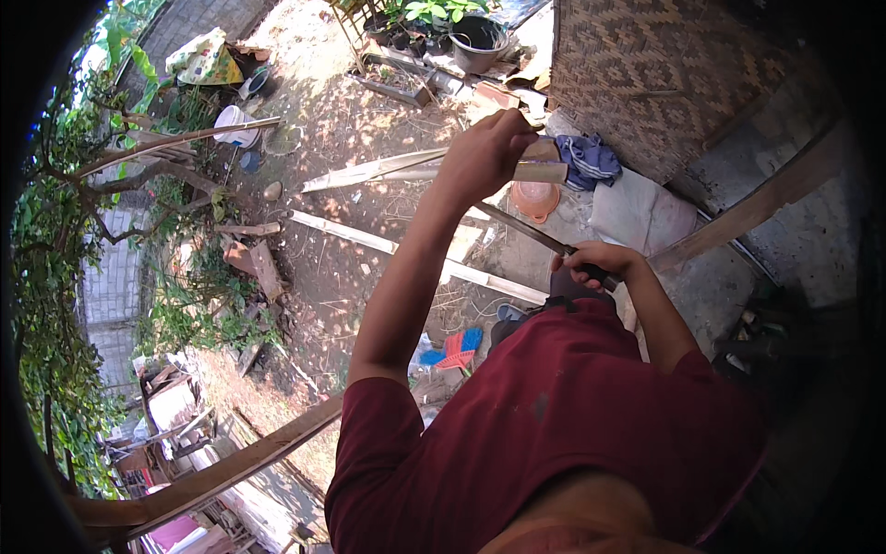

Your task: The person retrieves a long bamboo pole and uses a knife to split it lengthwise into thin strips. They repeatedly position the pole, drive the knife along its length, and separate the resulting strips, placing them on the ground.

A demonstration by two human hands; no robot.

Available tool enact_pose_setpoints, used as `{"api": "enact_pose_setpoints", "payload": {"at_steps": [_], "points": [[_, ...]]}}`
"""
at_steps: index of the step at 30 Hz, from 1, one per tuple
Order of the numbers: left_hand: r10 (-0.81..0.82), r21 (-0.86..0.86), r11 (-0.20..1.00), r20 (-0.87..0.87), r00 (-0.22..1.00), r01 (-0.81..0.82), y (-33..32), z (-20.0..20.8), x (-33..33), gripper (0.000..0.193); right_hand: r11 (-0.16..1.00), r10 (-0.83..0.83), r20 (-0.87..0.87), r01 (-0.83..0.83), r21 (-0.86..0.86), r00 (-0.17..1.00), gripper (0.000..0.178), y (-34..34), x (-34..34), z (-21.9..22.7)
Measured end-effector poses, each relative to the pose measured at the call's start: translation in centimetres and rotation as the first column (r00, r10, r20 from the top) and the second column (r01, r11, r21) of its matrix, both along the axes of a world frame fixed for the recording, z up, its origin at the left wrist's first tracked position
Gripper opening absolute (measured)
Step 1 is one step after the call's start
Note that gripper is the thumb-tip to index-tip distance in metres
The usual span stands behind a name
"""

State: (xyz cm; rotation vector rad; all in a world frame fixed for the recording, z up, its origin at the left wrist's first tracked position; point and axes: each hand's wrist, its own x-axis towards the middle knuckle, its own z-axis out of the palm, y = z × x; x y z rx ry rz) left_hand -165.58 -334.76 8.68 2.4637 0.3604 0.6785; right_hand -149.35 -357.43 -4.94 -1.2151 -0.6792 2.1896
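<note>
My left hand (486,155) is raised ahead of me, its fingers curled closed; whatever they may hold is hidden behind the hand. Closer to my body, my right hand (600,262) is wrapped round the dark handle of a machete (526,229). The long narrow blade slants up and left, its far end reaching the area below my left wrist. Split bamboo pieces (355,175) lie on the ground beyond my left forearm. A long pale bamboo strip (351,233) passes under that forearm towards my feet.
Right of my left hand are a blue cloth (589,163), an orange basin (535,198) and a pale sack (641,212). A woven bamboo panel (664,83) stands at the upper right. Wooden beams (752,217) cross both sides. A black bucket (476,44) stands far ahead.
</note>
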Motion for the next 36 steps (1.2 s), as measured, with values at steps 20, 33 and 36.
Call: {"api": "enact_pose_setpoints", "payload": {"at_steps": [20,33,36], "points": [[0.254,-0.469,0.735,-0.479,0.841,-0.489,-22.3,-50.5,22.2,0.029,0.553,-0.274,0.558,0.603,-0.575,0.783,0.029,-15.5,25.5,-26.8],[0.263,-0.288,-0.468,-0.948,0.18,-0.836,-42.1,-81.8,0.7,0.042,0.896,0.015,0.609,0.259,-0.36,0.793,0.022,-11.9,10.7,-38.7],[0.276,-0.271,-0.569,-0.952,0.131,-0.777,-44.8,-90.1,0.6,0.047,0.972,0.0,0.629,0.146,-0.182,0.778,0.028,-10.9,10.1,-39.3]]}}
